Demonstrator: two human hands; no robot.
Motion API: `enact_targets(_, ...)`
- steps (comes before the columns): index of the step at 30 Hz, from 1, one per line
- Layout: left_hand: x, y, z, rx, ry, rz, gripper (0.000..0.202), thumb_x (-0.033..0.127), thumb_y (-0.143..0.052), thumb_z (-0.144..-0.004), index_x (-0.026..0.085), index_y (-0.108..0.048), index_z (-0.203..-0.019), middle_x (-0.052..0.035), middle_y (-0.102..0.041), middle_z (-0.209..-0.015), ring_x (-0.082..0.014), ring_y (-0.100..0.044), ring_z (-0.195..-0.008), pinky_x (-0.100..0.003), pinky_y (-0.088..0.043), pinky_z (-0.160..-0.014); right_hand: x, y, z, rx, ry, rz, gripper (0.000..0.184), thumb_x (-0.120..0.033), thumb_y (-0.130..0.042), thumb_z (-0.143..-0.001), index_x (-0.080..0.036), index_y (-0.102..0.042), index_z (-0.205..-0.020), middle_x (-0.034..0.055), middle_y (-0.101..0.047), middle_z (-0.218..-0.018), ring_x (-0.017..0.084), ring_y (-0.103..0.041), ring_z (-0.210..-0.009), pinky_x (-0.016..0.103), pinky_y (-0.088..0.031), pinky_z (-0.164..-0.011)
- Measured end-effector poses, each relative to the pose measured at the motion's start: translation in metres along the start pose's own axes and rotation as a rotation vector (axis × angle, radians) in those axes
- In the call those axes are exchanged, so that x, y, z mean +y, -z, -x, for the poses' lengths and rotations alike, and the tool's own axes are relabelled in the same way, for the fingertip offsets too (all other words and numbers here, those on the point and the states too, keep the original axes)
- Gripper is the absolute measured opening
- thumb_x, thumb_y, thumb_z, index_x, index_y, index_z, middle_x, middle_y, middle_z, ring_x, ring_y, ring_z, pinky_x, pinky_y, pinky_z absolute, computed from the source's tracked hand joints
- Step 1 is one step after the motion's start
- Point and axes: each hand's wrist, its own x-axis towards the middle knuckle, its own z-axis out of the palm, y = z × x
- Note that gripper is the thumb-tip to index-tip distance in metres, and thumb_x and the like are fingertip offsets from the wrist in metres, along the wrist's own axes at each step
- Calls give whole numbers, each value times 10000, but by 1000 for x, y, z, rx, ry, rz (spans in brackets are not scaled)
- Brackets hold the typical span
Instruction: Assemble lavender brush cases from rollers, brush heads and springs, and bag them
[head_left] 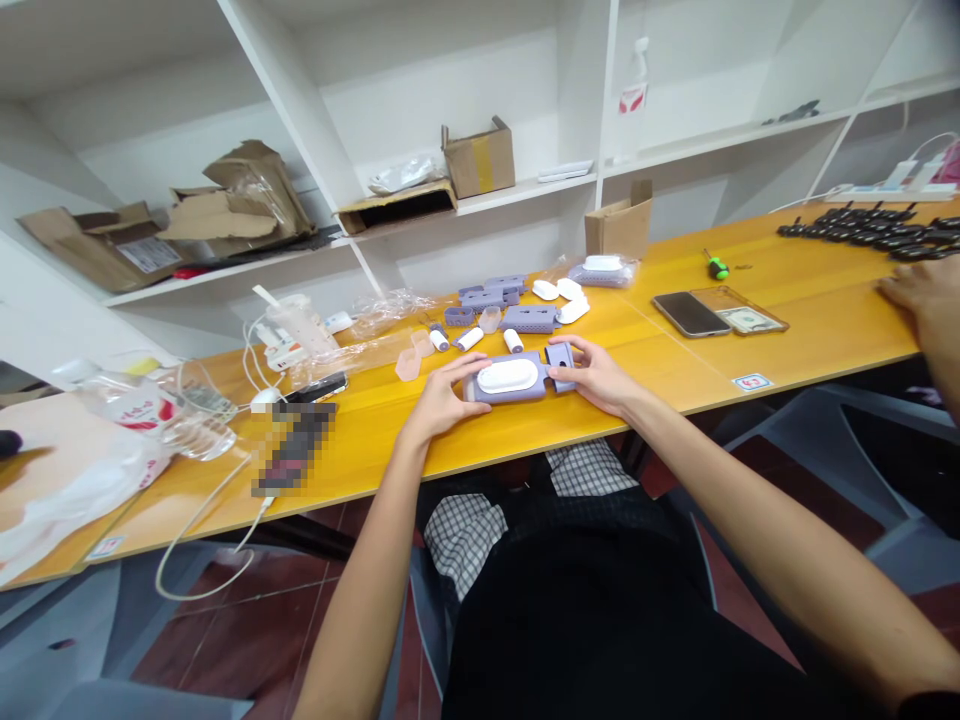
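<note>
My left hand (439,398) grips the left end of a grey-purple plastic block (517,388) that carries a white oval insert (508,376); it lies on the yellow table (810,300). Fingers of my right hand (592,375) pinch a smaller grey-purple piece (560,359) held against the block's right end. Just behind lie several more grey-purple parts (529,319), white oval pieces (559,291) and small white cylinders (469,339).
A phone (690,314) and a clear case with a banknote (748,320) lie to the right, near a green screwdriver (718,266). Another person's hand (921,292) rests at the far right by black parts (874,228). Plastic bags, cables and cardboard boxes lie left and on shelves.
</note>
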Motion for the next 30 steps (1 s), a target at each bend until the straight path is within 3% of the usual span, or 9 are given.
enact_targets(9, -7, -2, 0, 13, -30, 23, 727, 244, -946, -655, 236, -719, -1346, -133, -623, -1490, -341, -543, -1437, -580, -359, -1247, 1, 0, -2, 1, -30, -193, 546, -191, -966, -597, -283, -719, -1075, 23, -725, -971, 204, -698, -864, 411, -629, -843)
enact_targets(21, -7, -2, 0, 12, -37, 7, 722, 229, -935, -660, 235, -715, -1348, -135, -620, -1492, -334, -563, -1417, -581, -382, -1231, 0, 0, -1, -18, -33, -161, 554, -207, -949, -628, -298, -693, -1110, 16, -726, -947, 212, -706, -861, 440, -622, -860)
enact_targets(30, -4, -5, 0, 21, -30, 10, 701, 196, -911, -656, 223, -731, -1332, -139, -637, -1471, -341, -582, -1398, -577, -393, -1225, 1, -6, 0, 61, -18, -125, 601, -165, -951, -559, -277, -712, -1099, 21, -728, -945, 195, -696, -818, 368, -637, -728)
